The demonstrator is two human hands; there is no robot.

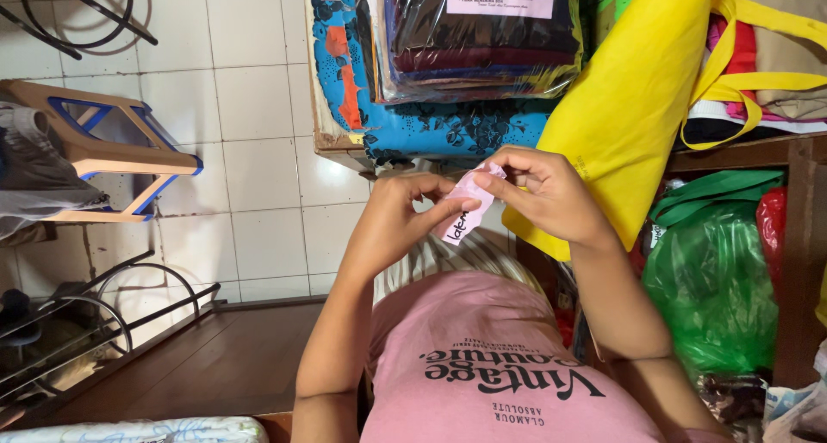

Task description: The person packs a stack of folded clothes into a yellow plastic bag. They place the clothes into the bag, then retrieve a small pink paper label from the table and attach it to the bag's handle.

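Both arms bent up in front of the chest, left hand (398, 223) and right hand (544, 193) close together, fingers (448, 210) pinched at the tips, wrists angled inward.

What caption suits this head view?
Both hands, left hand and right hand, pinch a small pink paper slip before stacked fabrics.

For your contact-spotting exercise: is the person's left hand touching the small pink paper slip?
Touching. The head view shows the left hand pinching the pink paper slip between thumb and fingertips, while the right hand grips its upper end.
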